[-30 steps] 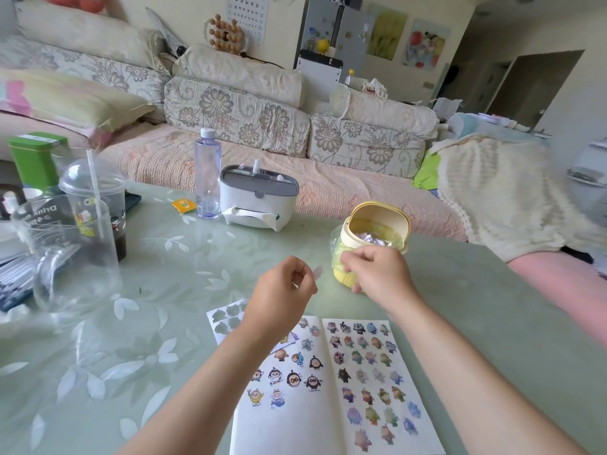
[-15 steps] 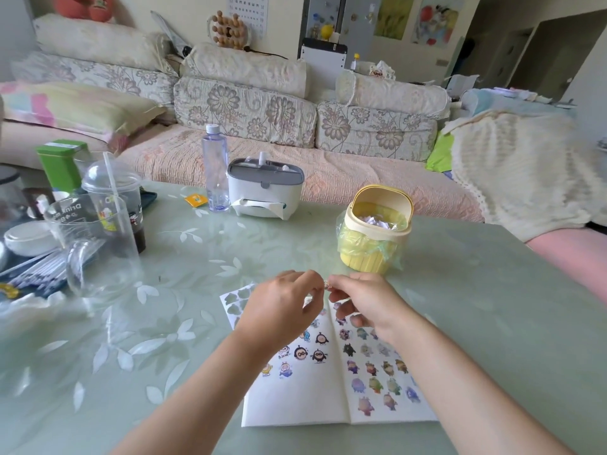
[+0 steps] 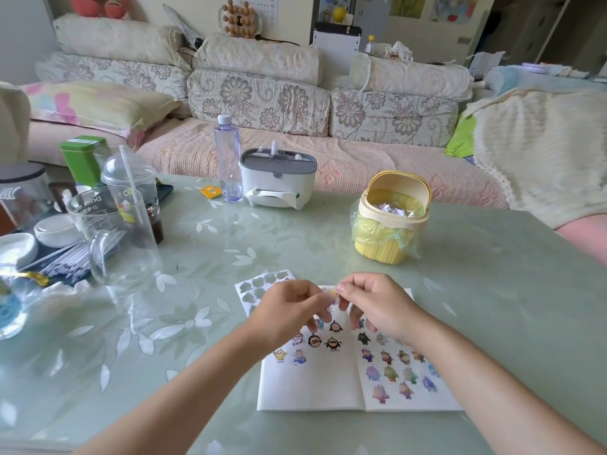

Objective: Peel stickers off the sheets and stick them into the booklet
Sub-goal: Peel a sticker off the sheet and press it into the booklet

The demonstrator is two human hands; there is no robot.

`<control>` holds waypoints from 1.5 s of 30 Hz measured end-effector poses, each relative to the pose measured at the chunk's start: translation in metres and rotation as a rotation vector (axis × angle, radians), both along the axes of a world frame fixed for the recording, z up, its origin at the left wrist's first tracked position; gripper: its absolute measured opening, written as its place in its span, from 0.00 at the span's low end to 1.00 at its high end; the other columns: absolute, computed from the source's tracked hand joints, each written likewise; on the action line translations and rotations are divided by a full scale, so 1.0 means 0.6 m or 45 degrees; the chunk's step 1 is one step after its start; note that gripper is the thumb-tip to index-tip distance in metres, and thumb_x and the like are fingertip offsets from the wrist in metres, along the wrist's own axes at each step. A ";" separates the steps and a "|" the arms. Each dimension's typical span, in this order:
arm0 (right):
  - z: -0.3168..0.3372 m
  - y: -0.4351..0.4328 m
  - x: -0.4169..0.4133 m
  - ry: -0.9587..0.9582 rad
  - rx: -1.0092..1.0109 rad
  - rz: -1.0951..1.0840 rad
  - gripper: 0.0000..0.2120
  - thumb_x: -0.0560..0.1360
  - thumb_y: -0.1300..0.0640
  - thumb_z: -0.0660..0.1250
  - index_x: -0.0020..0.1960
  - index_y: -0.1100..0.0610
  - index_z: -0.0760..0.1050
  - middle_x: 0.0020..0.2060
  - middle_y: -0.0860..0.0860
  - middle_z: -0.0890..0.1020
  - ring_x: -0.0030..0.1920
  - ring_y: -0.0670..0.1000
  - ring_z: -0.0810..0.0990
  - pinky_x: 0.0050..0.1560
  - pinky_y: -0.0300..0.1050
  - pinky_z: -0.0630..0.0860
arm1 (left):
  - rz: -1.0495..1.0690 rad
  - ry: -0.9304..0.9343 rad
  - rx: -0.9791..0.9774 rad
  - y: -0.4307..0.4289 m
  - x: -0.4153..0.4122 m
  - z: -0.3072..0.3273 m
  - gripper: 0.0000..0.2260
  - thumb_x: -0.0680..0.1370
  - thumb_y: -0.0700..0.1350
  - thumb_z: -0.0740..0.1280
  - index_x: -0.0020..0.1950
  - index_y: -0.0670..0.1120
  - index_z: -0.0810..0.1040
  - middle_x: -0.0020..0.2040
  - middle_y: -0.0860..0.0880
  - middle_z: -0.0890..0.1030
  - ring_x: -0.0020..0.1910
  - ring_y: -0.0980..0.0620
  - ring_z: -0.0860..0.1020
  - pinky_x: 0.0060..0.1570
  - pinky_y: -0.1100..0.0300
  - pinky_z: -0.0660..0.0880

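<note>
Pinching a small sticker (image 3: 331, 295) from both sides: left hand (image 3: 289, 311) and right hand (image 3: 377, 307), thumb and forefinger tips closed on it, remaining fingers loosely curled underneath. Held just above the top edge of the open booklet (image 3: 312, 385), itself lying flat on the desk (image 3: 492, 290) close to the near edge. Left page stuck with cartoon figures in its upper part only, plain white below; right page covered almost to the bottom. Off the booklet's upper-left corner, partly hidden by the left hand, a sticker sheet (image 3: 259, 287) of peeled-out shapes.

Readable writing only on the glass jug (image 3: 108, 224) at far left: "Drink", smaller print beneath too blurred. Print on the domed cup (image 3: 131, 192) behind it illegible.

Wide stretch of green desk right of the booklet, reaching the far-right edge; a narrower band between the hands and the yellow bin (image 3: 387, 224). Left side crowded with dishes and glassware.
</note>
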State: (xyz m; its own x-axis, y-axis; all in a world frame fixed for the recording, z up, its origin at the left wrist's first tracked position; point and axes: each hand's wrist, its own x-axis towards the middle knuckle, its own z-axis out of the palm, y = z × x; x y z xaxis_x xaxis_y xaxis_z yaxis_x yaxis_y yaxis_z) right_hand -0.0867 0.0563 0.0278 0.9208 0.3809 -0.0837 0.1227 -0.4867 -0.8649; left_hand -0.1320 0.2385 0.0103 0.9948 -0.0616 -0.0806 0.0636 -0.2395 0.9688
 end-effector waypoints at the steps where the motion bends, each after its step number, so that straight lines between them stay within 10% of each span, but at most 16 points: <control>1: -0.002 0.000 -0.002 -0.003 -0.019 0.007 0.09 0.80 0.51 0.67 0.43 0.53 0.82 0.36 0.51 0.82 0.32 0.50 0.79 0.27 0.38 0.68 | -0.021 -0.025 0.057 0.002 -0.002 -0.001 0.09 0.80 0.48 0.67 0.45 0.44 0.81 0.41 0.50 0.86 0.34 0.54 0.79 0.30 0.68 0.70; 8: -0.030 0.001 -0.022 0.058 -0.257 0.167 0.07 0.77 0.52 0.72 0.42 0.53 0.82 0.32 0.47 0.78 0.29 0.45 0.77 0.35 0.41 0.72 | -0.137 -0.585 1.001 0.058 -0.005 -0.066 0.10 0.78 0.49 0.64 0.56 0.56 0.82 0.53 0.60 0.80 0.55 0.57 0.74 0.50 0.57 0.76; 14: -0.046 0.009 -0.048 0.032 -0.484 0.291 0.05 0.74 0.47 0.72 0.42 0.47 0.84 0.36 0.44 0.84 0.32 0.42 0.73 0.35 0.39 0.72 | -0.317 -0.658 1.220 0.071 -0.018 -0.100 0.19 0.78 0.55 0.57 0.67 0.61 0.76 0.66 0.60 0.75 0.66 0.54 0.70 0.60 0.56 0.71; 19: -0.042 0.017 -0.057 -0.067 -0.533 0.263 0.05 0.75 0.50 0.72 0.43 0.50 0.83 0.29 0.41 0.78 0.28 0.39 0.73 0.26 0.31 0.69 | -0.371 -0.657 1.273 0.085 -0.020 -0.114 0.20 0.81 0.58 0.56 0.72 0.61 0.72 0.71 0.61 0.70 0.69 0.56 0.66 0.64 0.60 0.63; 28: -0.054 0.026 -0.056 -0.129 -0.690 0.217 0.05 0.72 0.46 0.71 0.39 0.46 0.79 0.25 0.39 0.76 0.26 0.44 0.74 0.34 0.54 0.82 | -0.390 -0.698 1.255 0.086 -0.021 -0.112 0.19 0.82 0.55 0.59 0.72 0.59 0.72 0.73 0.58 0.69 0.70 0.54 0.66 0.62 0.62 0.58; 33: -0.041 0.034 -0.067 -0.274 -0.838 0.199 0.08 0.72 0.43 0.72 0.45 0.46 0.80 0.31 0.43 0.76 0.31 0.43 0.75 0.19 0.31 0.67 | -0.319 -0.789 1.281 0.081 -0.026 -0.119 0.18 0.79 0.53 0.59 0.67 0.56 0.77 0.68 0.55 0.75 0.67 0.51 0.70 0.65 0.57 0.64; 39: -0.051 0.027 -0.078 -0.524 -0.779 0.129 0.14 0.69 0.41 0.74 0.51 0.43 0.75 0.40 0.42 0.76 0.43 0.44 0.75 0.37 0.37 0.68 | -0.282 -0.916 1.054 0.061 -0.050 -0.105 0.14 0.72 0.39 0.68 0.56 0.49 0.80 0.51 0.54 0.80 0.51 0.54 0.73 0.49 0.71 0.63; 45: -0.085 -0.007 -0.098 -0.742 -0.776 0.298 0.07 0.75 0.44 0.66 0.49 0.43 0.82 0.47 0.40 0.76 0.45 0.46 0.77 0.39 0.41 0.70 | -0.351 -0.926 1.073 0.063 -0.077 -0.117 0.13 0.78 0.46 0.62 0.61 0.51 0.80 0.56 0.54 0.79 0.54 0.51 0.76 0.47 0.58 0.76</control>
